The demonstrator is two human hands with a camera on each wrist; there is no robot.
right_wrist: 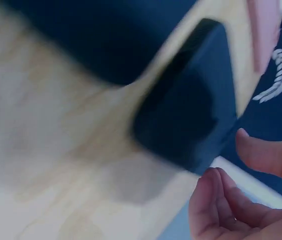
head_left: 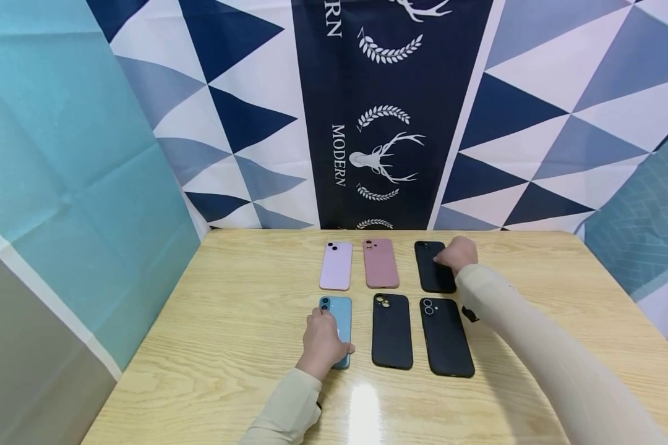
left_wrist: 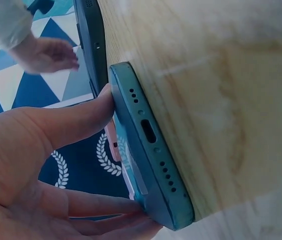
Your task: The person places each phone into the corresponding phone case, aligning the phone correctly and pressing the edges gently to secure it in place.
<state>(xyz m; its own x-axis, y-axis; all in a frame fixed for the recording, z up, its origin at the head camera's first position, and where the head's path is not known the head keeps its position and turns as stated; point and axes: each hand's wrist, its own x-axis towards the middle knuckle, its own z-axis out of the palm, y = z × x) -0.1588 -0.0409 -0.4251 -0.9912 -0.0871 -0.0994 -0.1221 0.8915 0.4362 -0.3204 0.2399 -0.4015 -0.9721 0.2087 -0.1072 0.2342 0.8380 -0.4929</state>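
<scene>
A blue phone (head_left: 342, 321) lies back up on the wooden table. My left hand (head_left: 321, 340) grips it by its long sides, thumb on one and fingers on the other; its port end (left_wrist: 153, 145) faces the left wrist camera. At the back right, my right hand (head_left: 458, 253) is over the edge of a black phone (head_left: 434, 272). In the right wrist view the thumb and loosely bent fingertips are close to that phone (right_wrist: 191, 100), with a gap between them; whether they touch it is hard to tell.
A lilac phone (head_left: 336, 267) and a pink phone case (head_left: 381, 264) lie in the back row. In front are a black phone case (head_left: 392, 334) and a black phone with two lenses (head_left: 448, 340). A patterned cloth (head_left: 256, 111) hangs behind the table (head_left: 228, 346).
</scene>
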